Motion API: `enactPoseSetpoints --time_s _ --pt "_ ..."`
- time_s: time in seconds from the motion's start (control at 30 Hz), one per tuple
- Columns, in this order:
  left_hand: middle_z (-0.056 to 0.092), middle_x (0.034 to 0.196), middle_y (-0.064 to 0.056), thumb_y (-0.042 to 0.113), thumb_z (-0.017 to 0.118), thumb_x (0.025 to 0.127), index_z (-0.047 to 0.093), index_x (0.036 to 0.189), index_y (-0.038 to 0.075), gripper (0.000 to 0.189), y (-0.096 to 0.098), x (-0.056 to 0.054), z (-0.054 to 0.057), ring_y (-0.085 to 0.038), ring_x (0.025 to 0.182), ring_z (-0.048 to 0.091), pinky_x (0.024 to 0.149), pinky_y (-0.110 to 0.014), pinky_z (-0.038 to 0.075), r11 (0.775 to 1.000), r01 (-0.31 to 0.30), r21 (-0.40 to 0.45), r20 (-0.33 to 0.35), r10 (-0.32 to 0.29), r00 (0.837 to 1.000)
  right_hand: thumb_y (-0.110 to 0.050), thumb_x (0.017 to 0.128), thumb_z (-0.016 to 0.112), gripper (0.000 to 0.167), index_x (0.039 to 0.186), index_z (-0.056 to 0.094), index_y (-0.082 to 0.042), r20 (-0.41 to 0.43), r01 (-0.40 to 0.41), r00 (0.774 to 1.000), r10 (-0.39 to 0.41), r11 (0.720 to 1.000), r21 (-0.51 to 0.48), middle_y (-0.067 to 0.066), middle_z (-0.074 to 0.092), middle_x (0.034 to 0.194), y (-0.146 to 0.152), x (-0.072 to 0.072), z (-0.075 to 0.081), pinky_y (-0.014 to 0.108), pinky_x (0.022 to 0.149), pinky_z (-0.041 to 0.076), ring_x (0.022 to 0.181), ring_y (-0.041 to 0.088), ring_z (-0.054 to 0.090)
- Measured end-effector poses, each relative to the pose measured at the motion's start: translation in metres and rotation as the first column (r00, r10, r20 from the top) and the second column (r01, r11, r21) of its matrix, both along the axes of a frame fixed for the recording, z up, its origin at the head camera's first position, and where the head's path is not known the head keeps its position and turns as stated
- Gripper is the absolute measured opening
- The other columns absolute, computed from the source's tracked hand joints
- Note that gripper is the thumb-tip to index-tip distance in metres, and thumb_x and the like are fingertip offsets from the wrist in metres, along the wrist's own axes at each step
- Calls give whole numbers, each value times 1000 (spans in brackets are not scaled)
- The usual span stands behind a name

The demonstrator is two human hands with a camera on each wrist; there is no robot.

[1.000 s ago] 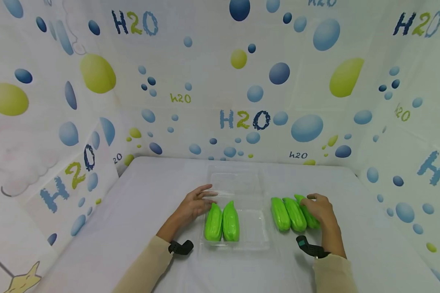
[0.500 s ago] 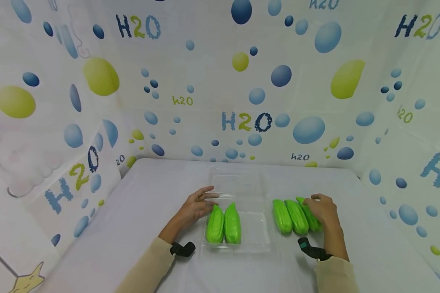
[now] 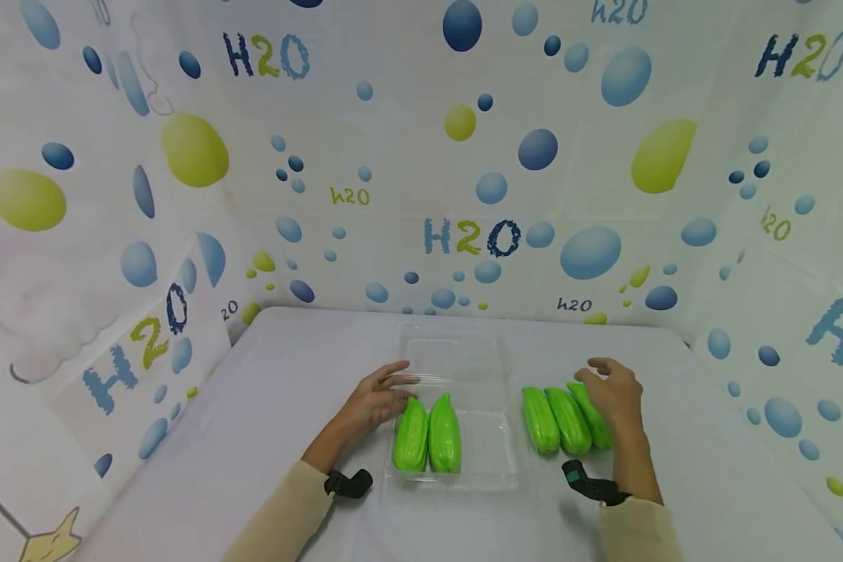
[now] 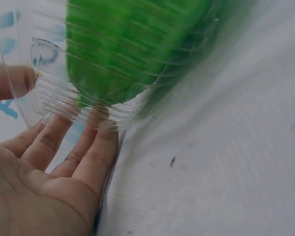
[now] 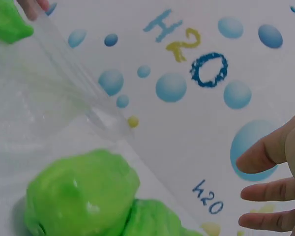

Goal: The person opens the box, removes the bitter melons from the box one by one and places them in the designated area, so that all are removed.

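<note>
Clear plastic container (image 3: 488, 441), approx. ctr of white tabletop (image 3: 309, 351), w/ lid (image 3: 453, 357) folded back on far side. Two green veg. (image 3: 445, 437) lie side by side in container's L half, tips pointing away from person. L hand (image 3: 375, 404): fingers extended, touching container's L wall nr. lid; thumb nr. rim (L wrist view); grip loose, not curled round it. Three more veg. (image 3: 565, 421) lie in a row on tabletop, R of container. R hand (image 3: 616, 394): above rightmost of the three, fingertips apart from it; thumb & fingers spread fairly wide, nothing held. Black wrist device (image 3: 349, 484) on L wrist; beige sleeves (image 3: 281, 507). Backdrop (image 3: 393, 140): white, w/ "H2O" lettering, blue & yellow-grn. spots.
</note>
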State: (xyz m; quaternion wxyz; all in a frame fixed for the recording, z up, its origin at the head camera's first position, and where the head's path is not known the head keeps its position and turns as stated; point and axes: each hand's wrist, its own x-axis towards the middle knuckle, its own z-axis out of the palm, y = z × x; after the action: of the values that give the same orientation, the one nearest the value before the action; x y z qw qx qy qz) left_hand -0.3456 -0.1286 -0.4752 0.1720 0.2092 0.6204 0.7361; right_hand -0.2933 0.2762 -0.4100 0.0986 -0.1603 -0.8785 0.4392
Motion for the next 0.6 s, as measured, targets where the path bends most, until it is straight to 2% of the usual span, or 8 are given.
enactPoseSetpoints --time_s 0.2,0.4,0.6 --pt "36 154 -31 -4 46 101 22 159 -1 63 0 0 -1 -50 135 43 98 -27 53 1000 0 4 8 0 1000 -26 98 57 48 139 58 -2 -66 -57 996 52 996 -73 26 50 146 -21 1 7 62 107 39 133 45 46" --pt "37 154 -31 -8 46 98 21 159 -2 66 0 1 -2 -49 135 44 99 -28 53 1000 -2 0 8 2 1000 -27 99 57 45 138 60 -5 -59 -108 993 100 983 -147 21 56 142 -37 0 11 57 108 40 132 39 47" --pt "37 154 -31 -9 46 96 24 159 1 67 0 0 -1 -51 136 42 100 -28 52 1000 3 6 4 -3 1000 -25 100 56 45 140 57 -4 -63 -215 976 208 963 -161 20 53 145 -50 -2 15 56 111 39 134 38 47"
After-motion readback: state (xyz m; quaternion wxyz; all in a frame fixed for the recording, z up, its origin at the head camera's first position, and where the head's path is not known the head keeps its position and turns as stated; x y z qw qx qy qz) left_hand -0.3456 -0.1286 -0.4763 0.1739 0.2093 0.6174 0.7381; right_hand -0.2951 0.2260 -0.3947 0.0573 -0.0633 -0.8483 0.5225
